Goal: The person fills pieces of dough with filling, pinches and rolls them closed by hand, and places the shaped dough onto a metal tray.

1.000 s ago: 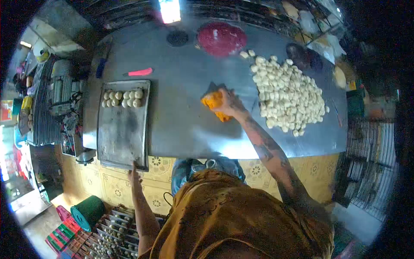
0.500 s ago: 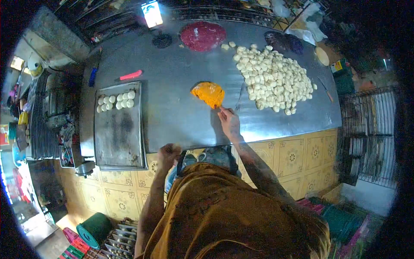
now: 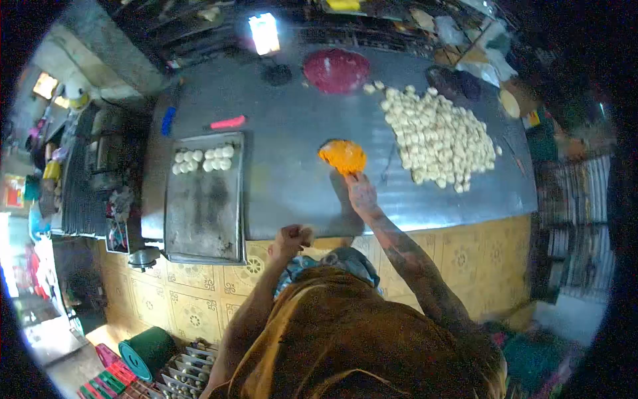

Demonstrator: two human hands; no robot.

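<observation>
An orange mass (image 3: 344,156) lies on the grey metal table (image 3: 286,193). My right hand (image 3: 362,191) is at its near edge, fingertips together and touching it; whether they pinch any of it is too small to tell. My left hand (image 3: 292,239) is curled at the table's front edge, over my lap, and what it may hold is hidden. To the left, a metal tray (image 3: 203,206) carries two groups of pale dough balls (image 3: 218,158). A large heap of pale dough pieces (image 3: 438,136) covers the right part of the table.
A magenta mound (image 3: 337,70) and a dark round thing (image 3: 276,74) are at the back. A pink-handled tool (image 3: 228,122) rests behind the tray, and a blue object (image 3: 168,121) is further left. A thin tool (image 3: 515,157) lies at the right edge.
My left hand has left the tray's near edge and come to the front of my body. My right hand has drawn back from atop the orange mass to its near edge.
</observation>
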